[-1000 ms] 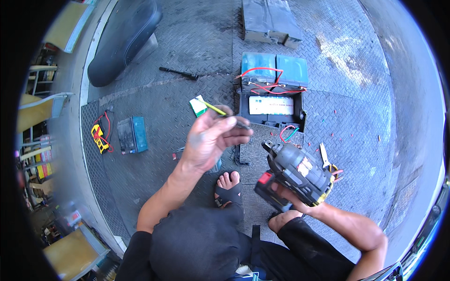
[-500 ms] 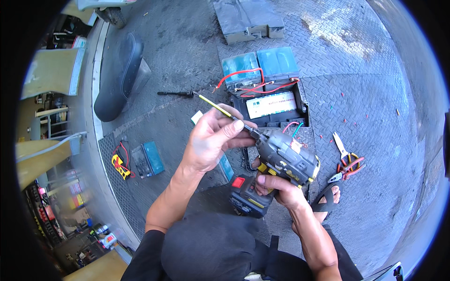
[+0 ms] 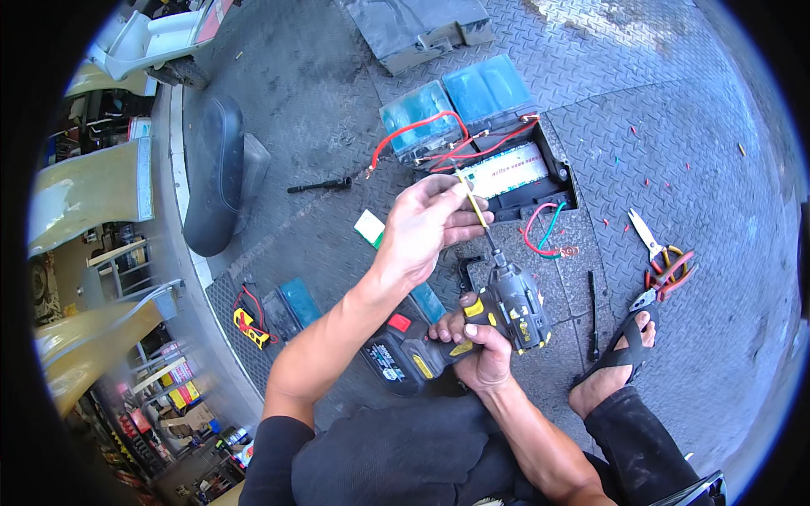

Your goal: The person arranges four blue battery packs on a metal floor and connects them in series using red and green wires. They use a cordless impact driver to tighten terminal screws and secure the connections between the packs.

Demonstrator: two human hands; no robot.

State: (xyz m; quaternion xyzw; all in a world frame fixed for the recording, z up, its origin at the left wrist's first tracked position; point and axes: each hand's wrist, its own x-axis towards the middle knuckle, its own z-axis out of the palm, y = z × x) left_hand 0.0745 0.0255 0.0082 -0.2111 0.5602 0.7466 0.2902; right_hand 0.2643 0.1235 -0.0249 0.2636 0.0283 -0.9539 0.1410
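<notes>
My right hand (image 3: 485, 358) grips the handle of a black and yellow cordless drill (image 3: 519, 312), which has a battery pack (image 3: 395, 363) with a red button at its base. A long, thin screwdriver bit (image 3: 477, 207) with a yellow shaft sticks out of the chuck toward the battery box. My left hand (image 3: 422, 226) pinches this bit between thumb and fingers. Just beyond lies an open black battery box (image 3: 564, 187) with a white printed label inside. Teal batteries (image 3: 488, 91) stand at its far side, joined by red wires (image 3: 419, 125) with bare copper ends.
Scissors (image 3: 645, 232) and red-handled pliers (image 3: 666, 282) lie to the right, near my sandalled foot (image 3: 612, 375). On the left are a black seat (image 3: 215, 177), a yellow meter (image 3: 251, 329), another teal battery (image 3: 297, 302) and a black rod-shaped tool (image 3: 319, 185). A black cover (image 3: 422, 34) lies at the back.
The drill has swung round, so its bit points more straight away from me instead of far left. My left hand has moved right with the bit. The whole view has shifted.
</notes>
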